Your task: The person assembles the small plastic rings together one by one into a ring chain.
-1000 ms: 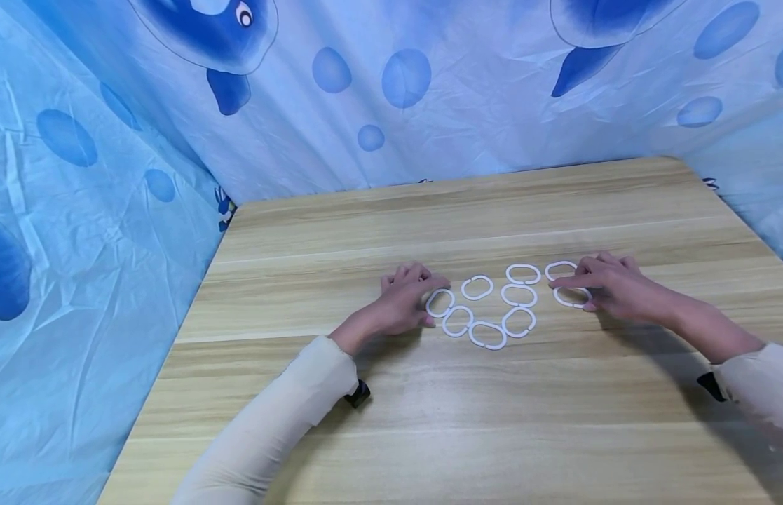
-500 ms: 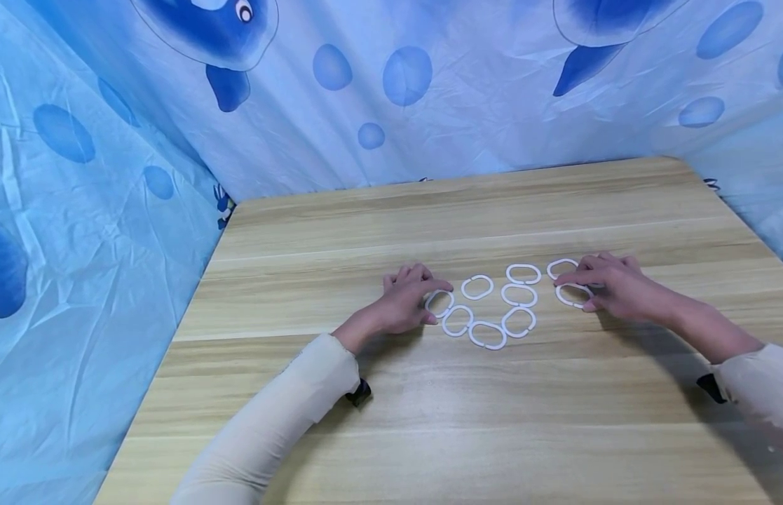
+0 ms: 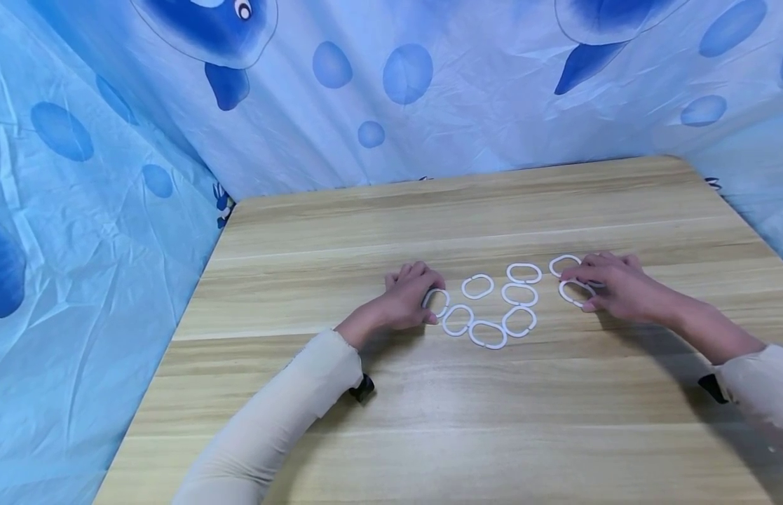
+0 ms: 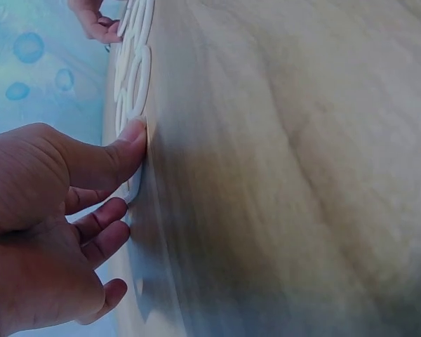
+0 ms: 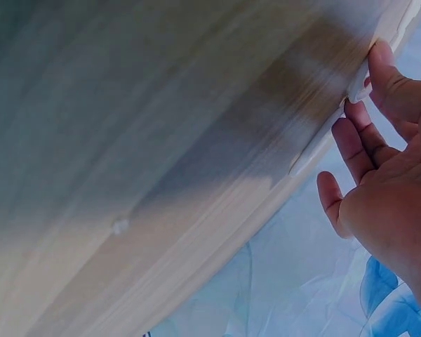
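Several white oval rings (image 3: pixel 488 334) lie in a cluster on a wooden table (image 3: pixel 467 421). My left hand (image 3: pixel 437 301) pinches the leftmost ring (image 3: pixel 446 306) between thumb and forefinger, with the ring tipped up off the wood. In the left wrist view the thumb (image 4: pixel 130 144) presses on that ring (image 4: pixel 134 188), and the other rings (image 4: pixel 137 63) run in a row beyond it. My right hand (image 3: pixel 574 292) pinches a ring (image 3: pixel 566 298) at the right end of the cluster, with another ring (image 3: pixel 560 264) just behind it. In the right wrist view the thumb (image 5: pixel 386 70) touches that ring (image 5: pixel 356 88).
A blue cartoon-print curtain (image 3: pixel 391 91) hangs close behind the table and along its left side (image 3: pixel 82 280). The table's left edge (image 3: pixel 170 337) runs near the curtain. Bare wood lies in front of and behind the rings.
My left thumb and forefinger have closed on the leftmost ring and tipped it up. My right hand has drawn its ring slightly right.
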`<state>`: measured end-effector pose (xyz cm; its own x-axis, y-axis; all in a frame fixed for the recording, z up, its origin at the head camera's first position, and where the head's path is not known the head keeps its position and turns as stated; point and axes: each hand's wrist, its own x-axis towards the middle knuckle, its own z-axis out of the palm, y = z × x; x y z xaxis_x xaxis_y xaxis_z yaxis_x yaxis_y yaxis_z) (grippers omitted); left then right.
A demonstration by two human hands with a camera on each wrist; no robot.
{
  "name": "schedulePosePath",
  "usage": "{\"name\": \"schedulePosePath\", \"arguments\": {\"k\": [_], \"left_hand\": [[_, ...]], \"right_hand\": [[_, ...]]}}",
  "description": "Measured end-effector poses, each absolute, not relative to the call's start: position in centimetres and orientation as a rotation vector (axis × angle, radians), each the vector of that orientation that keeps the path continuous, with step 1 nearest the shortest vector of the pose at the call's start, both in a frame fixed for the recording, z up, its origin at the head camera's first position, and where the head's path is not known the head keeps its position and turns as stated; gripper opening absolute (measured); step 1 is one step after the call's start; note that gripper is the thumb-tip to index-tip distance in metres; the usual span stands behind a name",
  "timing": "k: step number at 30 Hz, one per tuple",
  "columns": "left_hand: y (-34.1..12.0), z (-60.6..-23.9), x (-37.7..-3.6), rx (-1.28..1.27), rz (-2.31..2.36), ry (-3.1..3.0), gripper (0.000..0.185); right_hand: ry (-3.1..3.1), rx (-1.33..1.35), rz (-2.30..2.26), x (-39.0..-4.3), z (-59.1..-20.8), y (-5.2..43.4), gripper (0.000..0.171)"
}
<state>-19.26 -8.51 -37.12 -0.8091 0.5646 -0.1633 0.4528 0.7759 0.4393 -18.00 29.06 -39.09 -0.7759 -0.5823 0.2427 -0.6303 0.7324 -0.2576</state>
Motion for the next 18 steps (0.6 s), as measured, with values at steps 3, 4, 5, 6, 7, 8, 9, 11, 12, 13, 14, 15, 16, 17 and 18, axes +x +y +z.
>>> {"name": "schedulePosePath", "arguments": {"k": [3, 4, 5, 6, 7, 8, 9, 11, 12, 13, 14, 15, 16, 17, 18], "left_hand": [[-8.57, -37.06, -19.34, 0.784, 0.555, 2.680, 0.048], [-8.62, -37.03, -19.35, 0.785, 0.557, 2.681, 0.048], [-8.68, -36.98, -19.35, 0.786, 0.562, 2.680, 0.048], [-8.74, -36.93, -19.34, 0.788, 0.565, 2.680, 0.048], [-8.81, -36.90, -19.34, 0.789, 0.568, 2.681, 0.049], [-8.87, -36.86, -19.31, 0.794, 0.571, 2.684, 0.049], [-8.93, -36.84, -19.28, 0.802, 0.572, 2.690, 0.049], [-9.07, -36.83, -19.21, 0.824, 0.563, 2.703, 0.051], [-9.13, -36.83, -19.17, 0.836, 0.563, 2.711, 0.051], [-9.18, -36.82, -19.14, 0.846, 0.562, 2.717, 0.051], [-9.22, -36.81, -19.09, 0.858, 0.562, 2.725, 0.051], [-9.26, -36.79, -19.05, 0.868, 0.563, 2.730, 0.051], [-9.29, -36.78, -19.01, 0.877, 0.561, 2.735, 0.052], [-9.34, -36.76, -18.97, 0.888, 0.561, 2.740, 0.051], [-9.37, -36.74, -18.93, 0.898, 0.554, 2.745, 0.052]], "right_hand": [[-2.796, 0.965, 0.508, -17.93, -39.11, 29.12, 0.055], [-2.799, 0.964, 0.508, -17.90, -39.07, 29.10, 0.054], [-2.804, 0.963, 0.511, -17.84, -39.04, 29.07, 0.053], [-2.809, 0.962, 0.512, -17.79, -39.00, 29.04, 0.052], [-2.814, 0.960, 0.510, -17.73, -38.97, 29.00, 0.051], [-2.821, 0.957, 0.504, -17.66, -38.92, 28.96, 0.050], [-2.827, 0.953, 0.498, -17.59, -38.87, 28.91, 0.048], [-2.833, 0.945, 0.480, -17.47, -38.81, 28.82, 0.046], [-2.832, 0.942, 0.470, -17.45, -38.80, 28.81, 0.045], [-2.832, 0.940, 0.463, -17.43, -38.79, 28.79, 0.044], [-2.828, 0.940, 0.457, -17.39, -38.76, 28.75, 0.044], [-2.825, 0.942, 0.451, -17.35, -38.73, 28.70, 0.044], [-2.823, 0.946, 0.444, -17.34, -38.71, 28.66, 0.044], [-2.819, 0.950, 0.438, -17.30, -38.69, 28.60, 0.043], [-2.815, 0.954, 0.431, -17.27, -38.66, 28.54, 0.043]]}}
